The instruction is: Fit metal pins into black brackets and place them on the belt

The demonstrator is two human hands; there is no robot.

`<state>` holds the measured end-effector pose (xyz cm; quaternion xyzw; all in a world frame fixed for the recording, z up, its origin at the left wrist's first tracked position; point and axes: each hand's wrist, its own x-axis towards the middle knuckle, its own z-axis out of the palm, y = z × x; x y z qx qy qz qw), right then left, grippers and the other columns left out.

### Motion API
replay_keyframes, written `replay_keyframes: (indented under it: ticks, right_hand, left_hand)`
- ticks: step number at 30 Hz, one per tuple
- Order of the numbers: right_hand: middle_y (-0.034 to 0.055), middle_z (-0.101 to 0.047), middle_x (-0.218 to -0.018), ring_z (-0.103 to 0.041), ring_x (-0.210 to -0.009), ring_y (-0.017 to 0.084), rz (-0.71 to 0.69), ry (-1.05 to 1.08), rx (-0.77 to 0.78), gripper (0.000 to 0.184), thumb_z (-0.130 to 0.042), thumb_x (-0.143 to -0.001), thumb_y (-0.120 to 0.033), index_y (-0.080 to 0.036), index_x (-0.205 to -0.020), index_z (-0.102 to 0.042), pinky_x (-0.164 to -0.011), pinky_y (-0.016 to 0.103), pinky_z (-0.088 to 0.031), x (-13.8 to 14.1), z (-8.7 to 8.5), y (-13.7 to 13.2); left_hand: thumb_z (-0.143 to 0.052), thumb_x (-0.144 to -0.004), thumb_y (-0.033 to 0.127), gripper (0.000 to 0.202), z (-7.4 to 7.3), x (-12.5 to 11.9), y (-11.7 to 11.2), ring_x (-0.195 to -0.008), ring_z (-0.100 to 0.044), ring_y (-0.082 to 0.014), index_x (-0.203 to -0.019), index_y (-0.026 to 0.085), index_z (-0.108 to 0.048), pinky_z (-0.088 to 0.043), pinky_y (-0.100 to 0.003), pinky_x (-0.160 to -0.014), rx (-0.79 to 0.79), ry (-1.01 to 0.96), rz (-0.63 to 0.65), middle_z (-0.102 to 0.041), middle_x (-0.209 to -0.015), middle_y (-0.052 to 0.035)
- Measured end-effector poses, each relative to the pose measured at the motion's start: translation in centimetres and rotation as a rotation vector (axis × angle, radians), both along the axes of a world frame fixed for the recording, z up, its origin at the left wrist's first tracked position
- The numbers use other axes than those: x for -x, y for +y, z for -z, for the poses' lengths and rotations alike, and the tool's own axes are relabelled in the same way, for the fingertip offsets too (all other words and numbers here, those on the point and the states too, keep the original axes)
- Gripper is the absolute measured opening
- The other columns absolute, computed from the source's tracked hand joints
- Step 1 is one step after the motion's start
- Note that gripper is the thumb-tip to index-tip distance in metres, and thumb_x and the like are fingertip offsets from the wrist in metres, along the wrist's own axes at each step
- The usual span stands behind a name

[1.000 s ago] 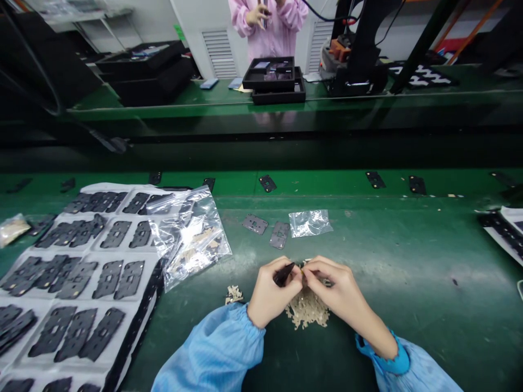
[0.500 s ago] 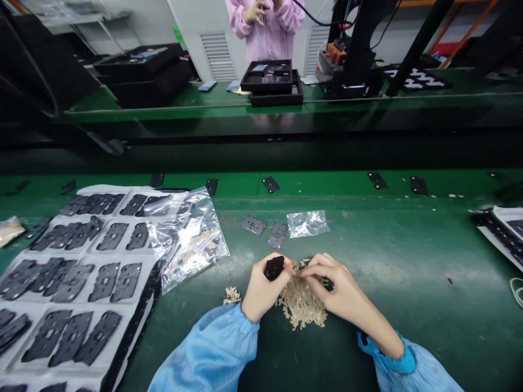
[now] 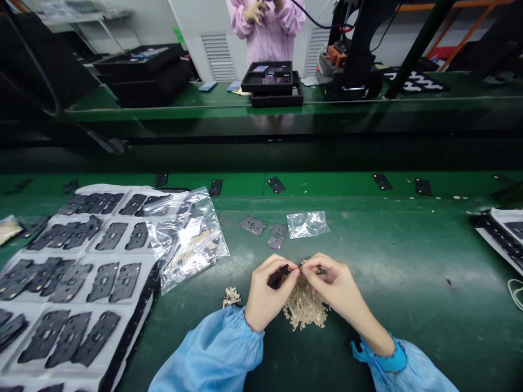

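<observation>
My left hand is closed around a dark flat plate, which is tilted and partly covered by the fingers. At the plate's right end, the fingertips of my right hand are pinched together and meet those of the left. A tiny amber-coloured spot shows between them; what the right fingers grip is too small to name. Below both hands lies a heap of small beige pieces. A smaller cluster of beige pieces sits beside my left wrist. Two grey-black plates lie flat beyond the hands.
On the left, a white compartmented tray bears many black plates. A clear zip bag with beige pieces overlaps its edge; a smaller clear bag lies farther right. Plates dot a green strip behind. Across stands a person in pink.
My right hand has shifted slightly left, its fingertips now against the left ones. The plate in my left hand is tilted differently. Plates on the green strip have moved a little right.
</observation>
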<state>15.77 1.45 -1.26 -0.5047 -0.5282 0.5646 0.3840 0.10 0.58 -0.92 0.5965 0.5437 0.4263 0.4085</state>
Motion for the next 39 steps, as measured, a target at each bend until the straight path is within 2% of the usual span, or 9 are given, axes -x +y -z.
replay_keyframes:
  ticks: [5, 10, 15, 18, 22, 25, 30, 34, 39]
  right_hand:
    - [0.0016, -0.051, -0.074, -0.052, -0.055, 0.010, -0.014, 0.055, 0.048, 0.019, -0.063, -0.077, -0.034, -0.016, -0.075, -0.067, -0.044, 0.020, -0.050, 0.4, -0.3, -0.1]
    - [-0.0008, -0.053, -0.068, -0.051, -0.043, 0.007, 0.008, 0.140, 0.145, 0.023, -0.068, -0.073, -0.038, -0.015, -0.075, -0.067, -0.040, 0.020, -0.046, 0.8, 0.3, -0.4]
    - [-0.0014, -0.056, -0.063, -0.053, -0.042, 0.009, 0.020, 0.197, 0.191, 0.024, -0.070, -0.072, -0.038, -0.015, -0.075, -0.066, -0.041, 0.021, -0.044, 0.5, 0.4, -0.3]
    - [-0.0009, -0.058, -0.062, -0.052, -0.045, 0.009, 0.100, 0.218, 0.174, 0.022, -0.071, -0.072, -0.037, -0.015, -0.075, -0.066, -0.044, 0.022, -0.044, -0.4, 0.0, 0.2]
    - [0.0016, -0.061, -0.072, -0.052, -0.047, 0.009, 0.229, 0.199, 0.111, 0.020, -0.072, -0.071, -0.034, -0.015, -0.075, -0.065, -0.046, 0.022, -0.045, -1.7, -0.5, 0.9]
    - [0.0023, -0.061, -0.072, -0.052, -0.049, 0.009, 0.217, 0.147, 0.096, 0.022, -0.071, -0.072, -0.036, -0.015, -0.075, -0.065, -0.046, 0.023, -0.045, -2.0, -0.6, 1.1]
    - [0.0010, -0.057, -0.067, -0.052, -0.047, 0.010, 0.170, 0.051, 0.081, 0.024, -0.069, -0.072, -0.039, -0.015, -0.077, -0.064, -0.044, 0.023, -0.046, -1.5, -0.1, 0.8]
    - [-0.0013, -0.050, -0.062, -0.050, -0.045, 0.010, 0.148, -0.014, 0.057, 0.022, -0.067, -0.074, -0.037, -0.015, -0.074, -0.063, -0.040, 0.022, -0.046, -0.9, 0.3, 0.5]
    - [-0.0005, -0.048, -0.067, -0.053, -0.052, 0.012, 0.092, -0.025, 0.037, 0.019, -0.065, -0.076, -0.034, -0.015, -0.075, -0.063, -0.042, 0.024, -0.053, 0.0, 0.6, 0.0]
  left_hand:
    - [-0.057, -0.078, 0.018, 0.010, 0.2, -0.1, -0.4, -0.063, -0.054, -0.0125, -0.075, 0.016, -0.066, -0.040, -0.023, -0.056, -0.011, 0.066, 0.000, -0.061, -0.073, -0.0028]
    - [-0.055, -0.075, 0.015, 0.011, 0.6, -0.2, -0.6, -0.054, -0.046, -0.0101, -0.068, 0.016, -0.062, -0.036, -0.022, -0.052, -0.007, 0.122, -0.054, -0.056, -0.065, -0.0001]
    - [-0.053, -0.073, 0.012, 0.012, 0.2, 0.0, -0.3, -0.058, -0.050, -0.0112, -0.065, 0.017, -0.059, -0.037, -0.021, -0.054, 0.022, 0.102, -0.086, -0.055, -0.063, 0.0010]
    - [-0.052, -0.073, 0.012, 0.012, -0.1, 0.4, 0.1, -0.063, -0.054, -0.0127, -0.065, 0.017, -0.060, -0.039, -0.021, -0.057, 0.032, 0.105, -0.130, -0.057, -0.066, 0.0003]
    - [-0.051, -0.077, 0.013, 0.015, 0.1, 0.7, 0.1, -0.059, -0.051, -0.0117, -0.072, 0.017, -0.065, -0.037, -0.022, -0.055, 0.006, 0.193, 0.035, -0.058, -0.069, -0.0010]
    - [-0.051, -0.078, 0.013, 0.015, 0.5, 0.6, -0.2, -0.057, -0.048, -0.0111, -0.077, 0.017, -0.065, -0.035, -0.023, -0.054, -0.022, 0.306, 0.174, -0.056, -0.068, -0.0006]
    - [-0.058, -0.078, 0.023, 0.016, 0.5, 0.4, -0.4, -0.057, -0.047, -0.0118, -0.063, 0.017, -0.054, -0.034, -0.023, -0.053, -0.016, 0.464, 0.205, -0.048, -0.063, 0.0011]
    - [-0.054, -0.080, 0.017, 0.005, 0.1, 0.3, -0.4, -0.062, -0.050, -0.0113, -0.077, 0.017, -0.058, -0.038, -0.022, -0.057, -0.081, 0.344, 0.149, -0.052, -0.074, -0.0011]
    - [-0.055, -0.080, 0.010, 0.013, 0.3, -0.1, -1.0, -0.071, -0.056, -0.0121, -0.087, 0.016, -0.064, -0.043, -0.022, -0.066, -0.242, 0.150, 0.052, -0.057, -0.080, -0.0041]
